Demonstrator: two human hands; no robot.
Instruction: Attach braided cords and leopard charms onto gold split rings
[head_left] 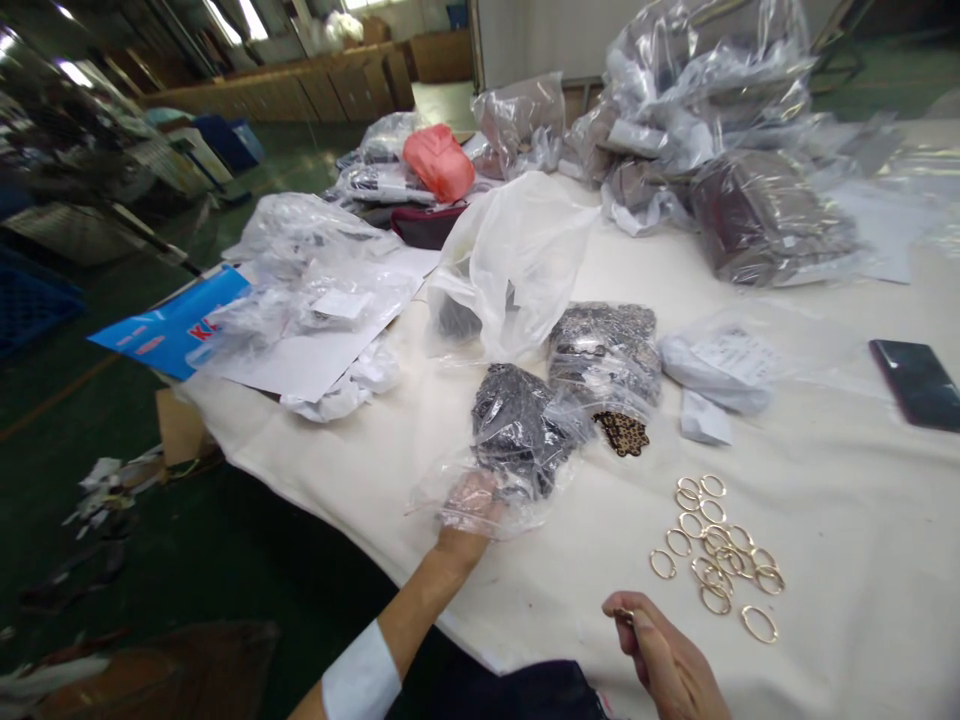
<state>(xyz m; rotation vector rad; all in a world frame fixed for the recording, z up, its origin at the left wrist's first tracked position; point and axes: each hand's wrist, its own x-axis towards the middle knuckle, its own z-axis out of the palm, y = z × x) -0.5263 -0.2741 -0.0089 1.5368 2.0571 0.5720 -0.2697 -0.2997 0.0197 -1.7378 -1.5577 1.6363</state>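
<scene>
My left hand [474, 503] reaches into the mouth of a clear plastic bag [439, 490] that holds a heap of dark pieces [517, 420]. Plastic covers its fingers, so their grip is hidden. Near the table's front edge, my right hand [656, 650] is closed in a pinch, with a small thing showing at the fingertips, too little to name. To the right of it lie several thin gold rings [724, 555], some overlapping. Behind the dark pieces is a second clear bag [604, 350] of patterned pieces, with a leopard-print piece [622, 433] at its front.
A white plastic bag [517, 260] stands open behind. A black phone [916, 383] lies at the right, with a crumpled bag with a label [720, 365] nearer. Wrapped bags [772, 215] fill the back. Plastic and a blue printed sheet [176, 320] lie along the left table edge.
</scene>
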